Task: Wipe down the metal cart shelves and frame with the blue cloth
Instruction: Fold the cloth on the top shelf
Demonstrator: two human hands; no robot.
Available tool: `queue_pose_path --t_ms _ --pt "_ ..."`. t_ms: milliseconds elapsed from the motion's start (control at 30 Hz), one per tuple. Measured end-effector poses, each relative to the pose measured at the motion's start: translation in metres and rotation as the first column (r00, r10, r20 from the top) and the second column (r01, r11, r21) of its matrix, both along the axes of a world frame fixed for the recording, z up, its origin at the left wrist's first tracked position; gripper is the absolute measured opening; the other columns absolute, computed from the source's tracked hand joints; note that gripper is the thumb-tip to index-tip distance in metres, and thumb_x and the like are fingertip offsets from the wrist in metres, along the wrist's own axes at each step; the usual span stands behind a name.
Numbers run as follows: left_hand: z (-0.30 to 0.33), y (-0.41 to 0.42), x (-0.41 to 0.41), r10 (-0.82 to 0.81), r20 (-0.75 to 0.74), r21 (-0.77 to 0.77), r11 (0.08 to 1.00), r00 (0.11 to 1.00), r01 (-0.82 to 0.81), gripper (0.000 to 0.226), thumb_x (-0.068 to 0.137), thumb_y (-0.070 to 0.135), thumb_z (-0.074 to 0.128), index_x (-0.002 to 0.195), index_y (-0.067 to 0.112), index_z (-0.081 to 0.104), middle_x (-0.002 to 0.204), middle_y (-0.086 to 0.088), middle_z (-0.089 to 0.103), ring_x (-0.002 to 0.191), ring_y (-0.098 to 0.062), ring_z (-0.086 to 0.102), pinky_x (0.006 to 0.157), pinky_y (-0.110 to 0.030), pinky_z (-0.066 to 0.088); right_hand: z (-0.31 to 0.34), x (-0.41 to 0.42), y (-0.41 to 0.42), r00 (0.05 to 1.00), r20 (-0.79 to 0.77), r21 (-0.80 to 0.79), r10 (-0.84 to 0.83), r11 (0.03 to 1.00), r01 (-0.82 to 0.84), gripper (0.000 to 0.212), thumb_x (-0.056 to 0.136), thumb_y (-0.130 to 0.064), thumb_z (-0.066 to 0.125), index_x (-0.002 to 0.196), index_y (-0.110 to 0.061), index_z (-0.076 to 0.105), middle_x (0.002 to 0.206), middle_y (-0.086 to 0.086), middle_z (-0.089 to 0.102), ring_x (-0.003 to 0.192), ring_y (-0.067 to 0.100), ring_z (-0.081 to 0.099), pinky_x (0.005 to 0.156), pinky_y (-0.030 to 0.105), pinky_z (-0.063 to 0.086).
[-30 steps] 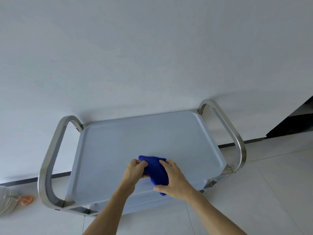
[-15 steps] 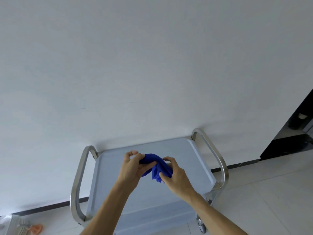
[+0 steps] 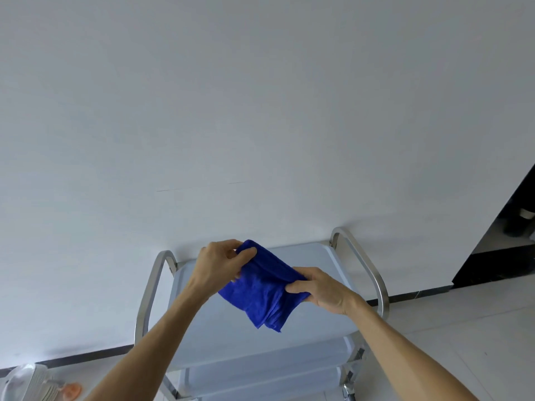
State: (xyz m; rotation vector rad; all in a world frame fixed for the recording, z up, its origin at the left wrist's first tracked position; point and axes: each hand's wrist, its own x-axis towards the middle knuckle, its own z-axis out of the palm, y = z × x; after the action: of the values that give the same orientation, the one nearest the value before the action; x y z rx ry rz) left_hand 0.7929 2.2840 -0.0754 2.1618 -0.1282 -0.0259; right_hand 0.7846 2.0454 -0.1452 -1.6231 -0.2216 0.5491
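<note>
A folded blue cloth [image 3: 265, 293] hangs in the air above the metal cart's top shelf [image 3: 231, 342]. My left hand [image 3: 220, 264] pinches its upper left corner. My right hand [image 3: 321, 289] grips its right edge. The cloth's lower corner droops between my hands, clear of the shelf. The cart has curved steel handles on the left [image 3: 150, 287] and right [image 3: 364, 270] ends. A lower shelf [image 3: 260, 377] shows under the top one.
The cart stands against a white wall [image 3: 260, 111] with a dark baseboard. Pale floor tiles lie to the right. A dark opening [image 3: 509, 233] is at far right. A clear plastic item with an orange part [image 3: 43, 384] sits on the floor at bottom left.
Both hands lifted the cloth off the top shelf and pulled it wider between them. The view tilted up and back, so the cart appears smaller and lower.
</note>
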Motion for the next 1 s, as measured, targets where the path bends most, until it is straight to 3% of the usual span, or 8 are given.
queue_pose_path --t_ms 67,133,300,367,500,600,800,1000 --pt "0.003 -0.002 0.004 -0.001 0.112 0.158 0.987 0.994 -0.017 0.016 0.088 0.046 0.065 0.087 0.032 0.072 0.08 0.0 0.063 0.071 -0.007 0.057 0.064 -0.019 0.041 0.006 0.003 -0.005 0.999 -0.019 -0.025 0.042 0.999 -0.042 0.032 0.092 -0.015 0.061 0.124 -0.014 0.066 0.125 0.017 0.065 0.118 0.036 0.061 0.105 0.049 0.048" --pt "0.005 -0.007 0.007 -0.045 0.149 0.163 0.986 0.988 0.02 0.008 0.087 0.048 0.066 0.084 0.04 0.067 0.092 0.01 0.059 0.083 -0.004 0.058 0.067 -0.017 0.04 0.015 0.006 -0.005 0.998 0.011 -0.076 0.068 0.995 -0.067 0.037 0.093 -0.032 0.066 0.129 -0.023 0.062 0.126 0.009 0.067 0.118 0.029 0.062 0.107 0.047 0.047" --pt "0.01 -0.022 0.01 -0.122 0.171 0.099 0.989 0.978 0.107 0.011 0.088 0.044 0.066 0.084 0.035 0.071 0.075 0.025 0.068 0.074 0.002 0.064 0.058 -0.011 0.046 0.047 0.016 0.018 0.957 0.29 -0.248 0.0 0.966 0.075 0.034 0.084 -0.047 0.074 0.105 -0.023 0.063 0.1 0.0 0.072 0.092 0.018 0.069 0.086 0.04 0.056" --pt "0.013 -0.024 0.012 -0.089 0.16 0.023 0.996 0.983 0.086 0.011 0.088 0.044 0.067 0.086 0.034 0.071 0.076 0.024 0.069 0.073 0.0 0.065 0.06 -0.014 0.049 0.058 0.022 0.021 0.934 0.355 -0.196 -0.036 0.974 0.112 0.027 0.087 -0.04 0.074 0.1 -0.018 0.064 0.094 0.005 0.072 0.083 0.015 0.067 0.076 0.036 0.054" --pt "0.009 -0.018 0.015 -0.004 0.093 -0.317 0.948 0.996 0.034 0.021 0.088 0.044 0.069 0.095 0.025 0.068 0.088 0.002 0.074 0.082 -0.018 0.072 0.075 -0.035 0.057 0.082 0.032 0.018 0.915 0.404 -0.167 -0.001 0.983 0.075 0.016 0.094 -0.034 0.069 0.102 -0.02 0.07 0.098 0.004 0.075 0.091 0.023 0.072 0.082 0.038 0.056" --pt "-0.007 -0.011 0.009 -0.146 0.018 -0.44 0.887 0.989 0.139 0.041 0.085 0.051 0.069 0.111 0.02 0.064 0.105 -0.002 0.074 0.099 -0.021 0.07 0.087 -0.037 0.057 0.094 0.037 0.018 0.897 0.439 -0.174 0.045 0.984 0.036 0.016 0.094 -0.034 0.067 0.101 -0.02 0.071 0.097 0.002 0.075 0.093 0.023 0.072 0.085 0.036 0.056" --pt "-0.056 0.006 -0.004 -0.174 -0.054 -0.368 0.919 0.983 0.143 0.034 0.086 0.035 0.072 0.116 0.02 0.068 0.113 -0.002 0.073 0.109 -0.022 0.067 0.1 -0.047 0.05 0.099 0.049 0.014 0.914 0.404 -0.098 0.035 0.995 0.006 0.014 0.096 -0.033 0.065 0.1 -0.021 0.07 0.097 0.006 0.075 0.087 0.018 0.07 0.083 0.033 0.053" --pt "-0.059 0.047 -0.018 -0.046 -0.07 -0.494 0.869 0.996 0.005 0.025 0.097 0.022 0.058 0.113 0.008 0.07 0.112 -0.007 0.073 0.109 -0.022 0.066 0.096 -0.032 0.05 0.059 0.065 0.017 0.97 0.23 -0.114 0.075 0.992 -0.049 0.019 0.098 -0.029 0.063 0.114 -0.02 0.063 0.1 0.009 0.077 0.092 0.026 0.072 0.088 0.048 0.057"
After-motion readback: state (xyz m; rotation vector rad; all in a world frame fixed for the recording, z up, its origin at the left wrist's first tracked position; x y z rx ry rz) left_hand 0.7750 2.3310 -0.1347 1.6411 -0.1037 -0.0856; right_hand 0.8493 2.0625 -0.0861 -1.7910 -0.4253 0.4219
